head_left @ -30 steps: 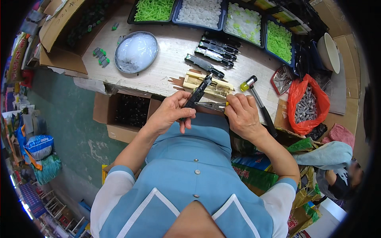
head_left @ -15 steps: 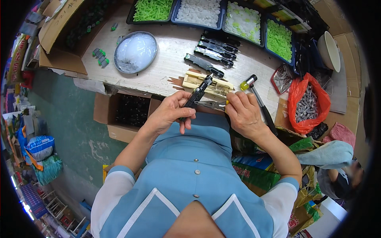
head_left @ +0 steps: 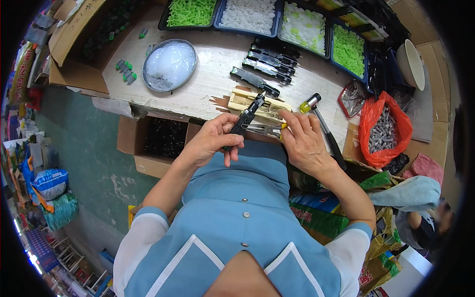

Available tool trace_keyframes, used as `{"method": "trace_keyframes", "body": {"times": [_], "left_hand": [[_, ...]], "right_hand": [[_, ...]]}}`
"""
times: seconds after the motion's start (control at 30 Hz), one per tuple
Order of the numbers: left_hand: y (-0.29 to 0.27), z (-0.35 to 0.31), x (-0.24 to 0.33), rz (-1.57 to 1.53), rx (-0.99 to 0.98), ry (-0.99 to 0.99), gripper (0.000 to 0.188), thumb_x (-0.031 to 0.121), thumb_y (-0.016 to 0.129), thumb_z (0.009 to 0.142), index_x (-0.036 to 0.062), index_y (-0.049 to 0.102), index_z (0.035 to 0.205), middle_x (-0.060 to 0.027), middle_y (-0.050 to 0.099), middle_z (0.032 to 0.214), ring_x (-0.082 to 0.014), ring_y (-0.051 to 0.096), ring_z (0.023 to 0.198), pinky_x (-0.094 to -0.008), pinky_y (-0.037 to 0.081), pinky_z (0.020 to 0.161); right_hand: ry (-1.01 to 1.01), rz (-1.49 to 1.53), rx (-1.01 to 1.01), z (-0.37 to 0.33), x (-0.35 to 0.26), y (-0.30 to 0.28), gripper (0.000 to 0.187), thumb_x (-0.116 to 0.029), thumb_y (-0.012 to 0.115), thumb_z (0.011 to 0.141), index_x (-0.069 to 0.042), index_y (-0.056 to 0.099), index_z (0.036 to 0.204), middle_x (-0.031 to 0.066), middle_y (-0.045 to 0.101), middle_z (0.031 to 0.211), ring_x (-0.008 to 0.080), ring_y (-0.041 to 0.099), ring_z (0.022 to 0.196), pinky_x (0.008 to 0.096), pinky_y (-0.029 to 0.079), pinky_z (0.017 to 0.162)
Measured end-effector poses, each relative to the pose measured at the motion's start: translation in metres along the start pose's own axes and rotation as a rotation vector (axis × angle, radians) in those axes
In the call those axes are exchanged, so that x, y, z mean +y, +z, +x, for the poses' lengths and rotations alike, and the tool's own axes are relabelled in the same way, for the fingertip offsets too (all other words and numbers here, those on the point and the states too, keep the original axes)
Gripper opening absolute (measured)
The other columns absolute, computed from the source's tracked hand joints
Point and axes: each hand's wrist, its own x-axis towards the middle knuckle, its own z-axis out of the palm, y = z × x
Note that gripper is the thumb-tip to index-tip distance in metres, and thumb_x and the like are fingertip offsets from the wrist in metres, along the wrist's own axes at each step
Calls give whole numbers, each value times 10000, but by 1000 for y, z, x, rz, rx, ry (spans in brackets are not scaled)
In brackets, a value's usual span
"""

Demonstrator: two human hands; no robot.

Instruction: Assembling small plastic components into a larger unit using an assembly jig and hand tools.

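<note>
In front of my waist, my left hand (head_left: 217,137) is closed around a slim black plastic part (head_left: 248,115), which tilts up and away to the right. My right hand (head_left: 306,139) grips pliers (head_left: 264,129) with yellow handles. Their jaws point left and reach the lower side of the black part; whether they pinch anything there is too small to tell. Just beyond both hands lies a cream-coloured block jig (head_left: 239,99) at the bench edge. Several similar black parts (head_left: 267,64) lie in a row behind it.
A hammer (head_left: 329,136) rests right of my right hand. Bins of green (head_left: 190,12) and white pieces (head_left: 247,15) line the back. A round dish (head_left: 169,84) stands left, a red bag (head_left: 368,143) of grey pieces right. Below the bench edge sits a carton (head_left: 148,166) of dark parts.
The fingers of my right hand have lifted and spread slightly, and the pliers' handles look a little wider apart. My left hand and the black part have barely moved.
</note>
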Motion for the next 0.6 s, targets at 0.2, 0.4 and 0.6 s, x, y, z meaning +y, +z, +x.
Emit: {"method": "trace_keyframes", "body": {"times": [0.2,0.4,0.6], "left_hand": [[0,0,1,-16,-1,3,415,48,607,787,-35,416,1145,-115,599,760,-160,596,519,-249,478,381],[3,1,0,-2,3,8,420,46,608,784,-32,416,1150,-111,598,777,-150,591,525,-240,474,383],[2,1,0,22,14,9,441,94,629,788,-17,415,1157,-48,553,733,-73,517,512,-188,387,363]], "right_hand": [[15,10,5,-3,-1,1,135,-80,543,724,1,569,830,137,475,1134,238,470,984,377,333,837],[10,11,42,-6,-2,5,149,-86,548,703,5,566,820,126,495,1092,236,475,954,373,334,809],[130,56,48,-12,7,0,141,-77,557,680,3,550,796,128,511,1072,262,482,935,376,339,790]]}}
